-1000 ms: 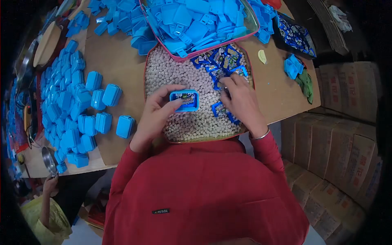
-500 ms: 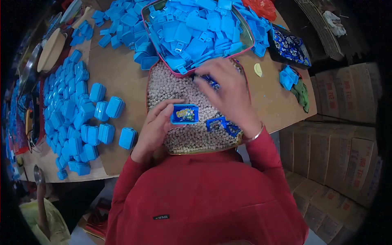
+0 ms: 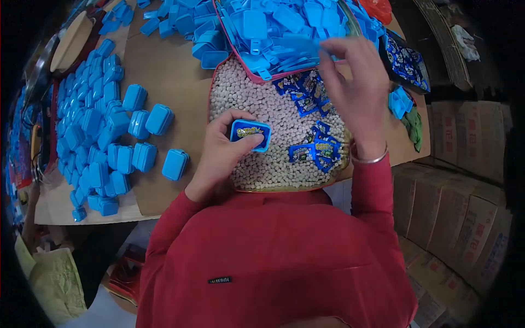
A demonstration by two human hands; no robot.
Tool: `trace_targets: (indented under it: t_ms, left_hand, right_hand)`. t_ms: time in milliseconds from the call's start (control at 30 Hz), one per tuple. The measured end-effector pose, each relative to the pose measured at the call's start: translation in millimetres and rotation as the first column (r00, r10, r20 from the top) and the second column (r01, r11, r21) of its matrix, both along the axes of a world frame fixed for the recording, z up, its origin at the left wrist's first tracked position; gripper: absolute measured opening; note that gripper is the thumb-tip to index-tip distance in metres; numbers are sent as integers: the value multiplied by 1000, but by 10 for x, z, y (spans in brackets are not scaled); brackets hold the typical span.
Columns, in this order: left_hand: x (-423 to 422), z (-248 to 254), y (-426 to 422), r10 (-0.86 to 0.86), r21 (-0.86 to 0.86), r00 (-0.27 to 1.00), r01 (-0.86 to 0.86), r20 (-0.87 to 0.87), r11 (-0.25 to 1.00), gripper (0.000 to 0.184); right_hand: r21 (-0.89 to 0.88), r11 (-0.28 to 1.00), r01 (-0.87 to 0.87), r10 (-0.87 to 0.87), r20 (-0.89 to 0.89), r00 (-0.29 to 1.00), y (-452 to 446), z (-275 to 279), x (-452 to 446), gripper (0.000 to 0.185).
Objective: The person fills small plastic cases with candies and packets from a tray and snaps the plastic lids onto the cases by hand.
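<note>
My left hand (image 3: 224, 145) grips a small open blue plastic box (image 3: 267, 143). A printed dark blue packet (image 3: 246, 132) lies inside the box, and my thumb presses on it. Up by the heaped blue lids (image 3: 290, 22), my right hand (image 3: 358, 82) has its thumb and forefinger pinched at the edge of a motion-smeared blue lid (image 3: 302, 45). Beneath both hands is a tray of small pale pellets (image 3: 262, 169), with several blue packets (image 3: 320, 150) scattered over its right side.
Closed blue boxes (image 3: 98, 131) are massed on the left of the brown table (image 3: 164, 202). A black tray (image 3: 407, 63) of packets stands at the right, near a green cloth (image 3: 414, 128). Stacked cartons (image 3: 459, 202) line the right side.
My right hand has moved up and right from the pellet tray to the lids. My left thumb has come down onto the packet in the box. The view has shifted slightly.
</note>
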State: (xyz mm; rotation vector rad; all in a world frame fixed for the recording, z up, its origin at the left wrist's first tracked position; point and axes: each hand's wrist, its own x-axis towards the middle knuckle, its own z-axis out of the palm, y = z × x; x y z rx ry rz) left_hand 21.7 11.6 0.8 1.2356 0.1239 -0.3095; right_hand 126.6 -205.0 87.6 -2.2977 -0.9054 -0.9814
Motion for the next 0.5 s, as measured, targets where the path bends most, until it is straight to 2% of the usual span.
trace_targets:
  t_ms: [67, 133, 200, 233, 333, 433, 500]
  left_hand:
    - [-6, -7, -16, 26, 2, 1000, -26, 4, 1000, 32]
    - [-5, -11, -26, 37, 5, 999, -37, 10, 999, 31]
    - [-13, -5, -22, 34, 11, 999, -34, 12, 999, 31]
    - [-4, -13, -1, 18, 49, 1000, -18, 0, 999, 29]
    - [-13, 31, -24, 31, 35, 1000, -31, 1, 999, 29]
    - [-10, 57, -31, 25, 61, 1000, -25, 4, 998, 29]
    - [-11, 63, -41, 15, 71, 1000, -15, -2, 997, 30]
  right_hand:
    - [-120, 992, -43, 46, 25, 999, -47, -108, -313, 18]
    - [-201, 972, -122, 106, -86, 991, -134, -361, -597, 19]
    - [-221, 966, -136, 97, -180, 979, -191, -640, -771, 18]
    - [-286, 947, -148, 75, -252, 965, -234, -735, -810, 18]
    - [-324, 934, -147, 4, -405, 914, -283, -809, -856, 18]
    - [-239, 965, -110, -23, -494, 869, -264, -647, -831, 21]
    - [-246, 969, 7, -134, -503, 854, -145, -646, -819, 22]
